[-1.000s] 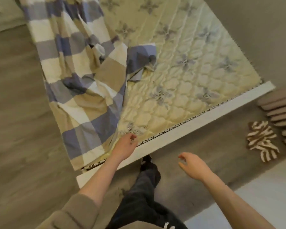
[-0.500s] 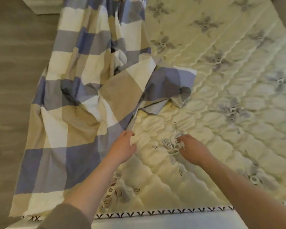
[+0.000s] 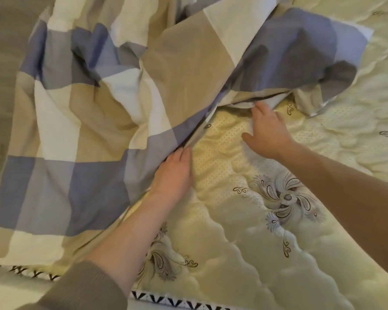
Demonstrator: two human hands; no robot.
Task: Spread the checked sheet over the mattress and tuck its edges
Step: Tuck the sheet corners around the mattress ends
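Observation:
The checked sheet (image 3: 112, 104), in blue, beige and cream squares, lies bunched over the left half of the quilted cream mattress (image 3: 267, 253) and hangs off its left side. My left hand (image 3: 174, 173) rests at the sheet's folded edge with fingertips tucked under the fabric; whether it pinches the cloth is unclear. My right hand (image 3: 269, 130) is flat on the mattress, fingers apart, fingertips touching the underside of the sheet's raised fold. A loose blue corner of the sheet lies at the upper right.
The mattress's patterned trim (image 3: 177, 302) runs along the near edge, with the white bed frame (image 3: 14, 294) below it. Grey wood floor (image 3: 2, 52) shows at the left. The right half of the mattress is bare quilting with flower prints.
I have leaned in closer over the bed. My right hand moved up from the bare mattress to the sheet's fold. My left hand stays at the sheet's edge.

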